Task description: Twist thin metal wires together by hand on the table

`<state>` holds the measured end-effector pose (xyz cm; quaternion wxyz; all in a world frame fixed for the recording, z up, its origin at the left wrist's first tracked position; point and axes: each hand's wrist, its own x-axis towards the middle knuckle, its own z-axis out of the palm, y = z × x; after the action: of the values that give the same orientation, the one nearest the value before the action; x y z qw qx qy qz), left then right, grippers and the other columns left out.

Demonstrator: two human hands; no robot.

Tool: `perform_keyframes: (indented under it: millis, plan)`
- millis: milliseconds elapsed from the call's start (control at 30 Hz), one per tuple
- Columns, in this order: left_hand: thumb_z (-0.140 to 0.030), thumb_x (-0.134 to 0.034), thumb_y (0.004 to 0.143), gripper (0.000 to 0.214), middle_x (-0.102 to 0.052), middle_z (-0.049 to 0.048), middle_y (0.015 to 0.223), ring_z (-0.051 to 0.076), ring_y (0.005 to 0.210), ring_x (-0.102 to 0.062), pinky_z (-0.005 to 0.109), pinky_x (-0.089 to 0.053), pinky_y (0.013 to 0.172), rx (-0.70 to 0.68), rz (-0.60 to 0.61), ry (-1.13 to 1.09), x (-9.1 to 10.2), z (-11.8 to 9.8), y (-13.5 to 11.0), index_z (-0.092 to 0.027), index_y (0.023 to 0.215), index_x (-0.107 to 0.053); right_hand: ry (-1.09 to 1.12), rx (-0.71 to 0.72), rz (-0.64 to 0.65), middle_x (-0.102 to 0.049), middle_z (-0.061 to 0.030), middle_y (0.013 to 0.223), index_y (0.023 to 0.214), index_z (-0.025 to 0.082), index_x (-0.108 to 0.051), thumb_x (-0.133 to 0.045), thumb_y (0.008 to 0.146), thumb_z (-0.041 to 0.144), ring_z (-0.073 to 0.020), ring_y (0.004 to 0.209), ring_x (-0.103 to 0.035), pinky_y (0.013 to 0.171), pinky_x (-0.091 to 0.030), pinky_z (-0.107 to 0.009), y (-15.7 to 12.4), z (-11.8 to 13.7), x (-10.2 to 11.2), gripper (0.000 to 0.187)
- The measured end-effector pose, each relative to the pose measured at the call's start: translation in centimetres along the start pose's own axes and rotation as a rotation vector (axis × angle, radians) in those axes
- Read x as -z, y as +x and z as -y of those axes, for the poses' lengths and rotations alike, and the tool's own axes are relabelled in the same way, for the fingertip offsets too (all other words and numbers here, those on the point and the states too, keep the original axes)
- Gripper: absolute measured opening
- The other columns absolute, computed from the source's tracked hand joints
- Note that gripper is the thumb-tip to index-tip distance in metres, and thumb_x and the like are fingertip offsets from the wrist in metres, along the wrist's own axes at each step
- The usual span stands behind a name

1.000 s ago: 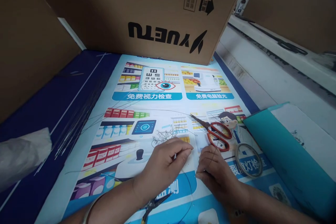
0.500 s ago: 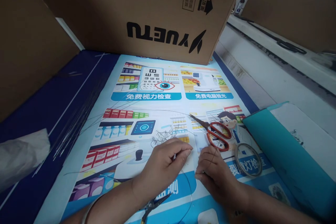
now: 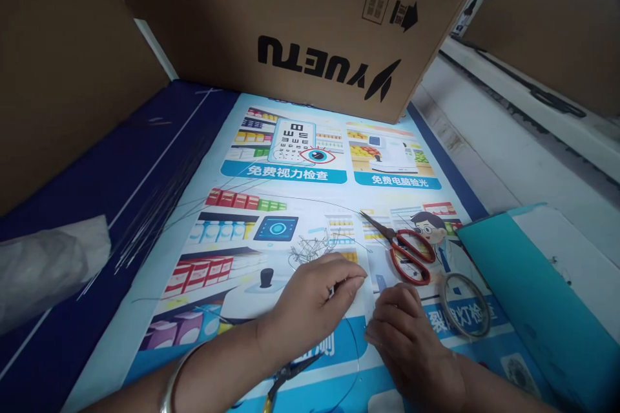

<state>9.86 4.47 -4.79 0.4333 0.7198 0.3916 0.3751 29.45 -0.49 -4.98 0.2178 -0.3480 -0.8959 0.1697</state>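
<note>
My left hand rests on the printed poster, fingers pinched together on a thin wire that curves down toward me. My right hand lies just to its right, fingers curled and pressed on the same wire. A small heap of short cut wire pieces lies just beyond my left fingers. Red-handled scissors lie to the right of the heap. A tape ring sits beside my right hand. Small pliers lie under my left wrist.
A large cardboard box stands at the far edge of the poster, another cardboard panel at left. Long straight wires lie on the dark blue cloth. A clear plastic bag sits far left; a teal folder at right.
The view has shifted a little, moving everything right and down in the picture. Both hands stay pinched on the wire; the right hand has drawn slightly toward me.
</note>
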Motion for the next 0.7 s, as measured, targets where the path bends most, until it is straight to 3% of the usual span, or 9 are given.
perform_keyframes:
  millis: [700]
  plan:
    - [-0.016, -0.049, 0.087, 0.018, -0.067, 0.0034, 0.081, 0.015, 0.078, -0.059, 0.027, -0.046, 0.071, 0.002, 0.011, 0.004, 0.1, -0.2, 0.0, -0.019, 0.090, -0.067, 0.212, -0.201, -0.002, -0.056, -0.0024, 0.073, 0.073, 0.018, -0.050, -0.054, 0.084, 0.011, -0.0202, 0.082, -0.049, 0.075, -0.038, -0.038, 1.0, -0.8, 0.4, 0.014]
